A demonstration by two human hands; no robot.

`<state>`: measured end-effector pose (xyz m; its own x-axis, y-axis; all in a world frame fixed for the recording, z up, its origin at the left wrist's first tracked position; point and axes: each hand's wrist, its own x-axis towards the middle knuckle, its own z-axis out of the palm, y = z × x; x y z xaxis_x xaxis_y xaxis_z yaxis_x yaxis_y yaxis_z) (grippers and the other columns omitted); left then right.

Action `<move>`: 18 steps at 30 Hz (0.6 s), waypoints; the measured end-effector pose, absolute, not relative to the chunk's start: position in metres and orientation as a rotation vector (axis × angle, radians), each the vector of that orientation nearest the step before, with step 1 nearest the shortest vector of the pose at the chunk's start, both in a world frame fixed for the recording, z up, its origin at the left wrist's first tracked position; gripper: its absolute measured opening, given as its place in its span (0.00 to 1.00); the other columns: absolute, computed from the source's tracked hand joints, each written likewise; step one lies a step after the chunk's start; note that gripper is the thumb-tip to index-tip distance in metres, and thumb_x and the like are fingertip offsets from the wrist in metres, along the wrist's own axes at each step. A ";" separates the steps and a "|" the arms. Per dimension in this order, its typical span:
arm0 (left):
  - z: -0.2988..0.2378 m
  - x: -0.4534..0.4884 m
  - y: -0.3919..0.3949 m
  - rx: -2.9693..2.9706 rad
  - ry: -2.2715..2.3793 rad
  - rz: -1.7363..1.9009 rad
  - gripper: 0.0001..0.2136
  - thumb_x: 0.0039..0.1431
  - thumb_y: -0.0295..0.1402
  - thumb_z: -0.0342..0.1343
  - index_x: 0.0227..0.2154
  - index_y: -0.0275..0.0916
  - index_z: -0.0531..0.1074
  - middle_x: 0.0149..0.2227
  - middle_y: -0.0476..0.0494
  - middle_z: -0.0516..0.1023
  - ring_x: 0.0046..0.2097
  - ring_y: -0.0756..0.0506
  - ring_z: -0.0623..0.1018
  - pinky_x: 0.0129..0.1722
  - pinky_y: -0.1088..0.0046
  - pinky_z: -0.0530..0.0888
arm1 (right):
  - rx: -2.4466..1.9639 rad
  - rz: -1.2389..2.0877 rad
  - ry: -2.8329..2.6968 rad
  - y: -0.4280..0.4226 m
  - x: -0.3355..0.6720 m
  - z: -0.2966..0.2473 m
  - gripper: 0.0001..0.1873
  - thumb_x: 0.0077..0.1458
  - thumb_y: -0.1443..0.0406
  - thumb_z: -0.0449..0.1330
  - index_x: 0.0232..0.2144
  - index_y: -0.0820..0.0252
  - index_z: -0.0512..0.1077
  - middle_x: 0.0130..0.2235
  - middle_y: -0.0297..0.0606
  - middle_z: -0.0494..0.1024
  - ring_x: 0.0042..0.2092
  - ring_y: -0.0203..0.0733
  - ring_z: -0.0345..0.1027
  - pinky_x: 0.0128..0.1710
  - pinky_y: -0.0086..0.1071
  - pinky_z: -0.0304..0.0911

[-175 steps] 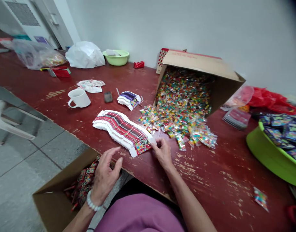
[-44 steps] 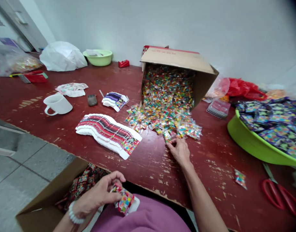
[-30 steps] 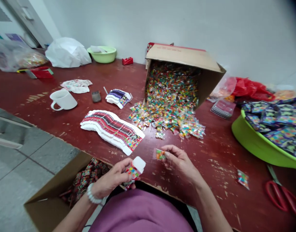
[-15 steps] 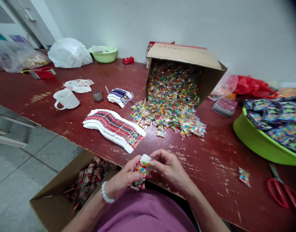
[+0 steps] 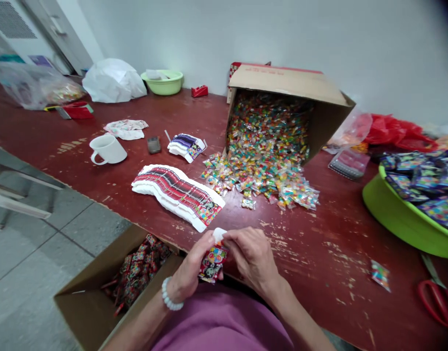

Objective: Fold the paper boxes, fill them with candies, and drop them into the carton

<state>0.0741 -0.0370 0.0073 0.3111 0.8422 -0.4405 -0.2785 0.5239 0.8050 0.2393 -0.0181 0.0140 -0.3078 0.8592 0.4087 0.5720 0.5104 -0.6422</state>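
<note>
My left hand (image 5: 190, 267) is closed around a small red printed packet (image 5: 211, 264) with a white top flap, held upright at the table's front edge. At the packet's mouth, my right hand (image 5: 251, 253) pinches a small clear candy sachet (image 5: 220, 242), mostly hidden by the fingers and the packet. Just beyond my hands lies a fanned row of flat red packets (image 5: 176, 195). Many clear sachets of coloured candy (image 5: 260, 180) spill from a cardboard box (image 5: 290, 80) lying on its side.
Below the table edge at left stands an open carton (image 5: 81, 312) with red packets (image 5: 136, 268). A green basin (image 5: 399, 229) of purple packets, red scissors (image 5: 436, 302) and one loose sachet (image 5: 380, 275) are at right. A white mug (image 5: 109, 149) and purple packets (image 5: 186, 146) stand farther left.
My right fingers have closed in over the packet's top, and less of the candy sachet shows. The view has shifted slightly left, so the table things appear farther right.
</note>
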 end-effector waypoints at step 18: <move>0.008 0.087 -0.035 0.500 1.096 1.187 0.18 0.52 0.42 0.64 0.42 0.35 0.76 0.37 0.44 0.81 0.35 0.46 0.79 0.32 0.75 0.76 | -1.089 1.003 -1.491 -0.034 0.227 -0.005 0.03 0.58 0.66 0.61 0.34 0.55 0.77 0.35 0.36 0.74 0.37 0.39 0.70 0.37 0.32 0.65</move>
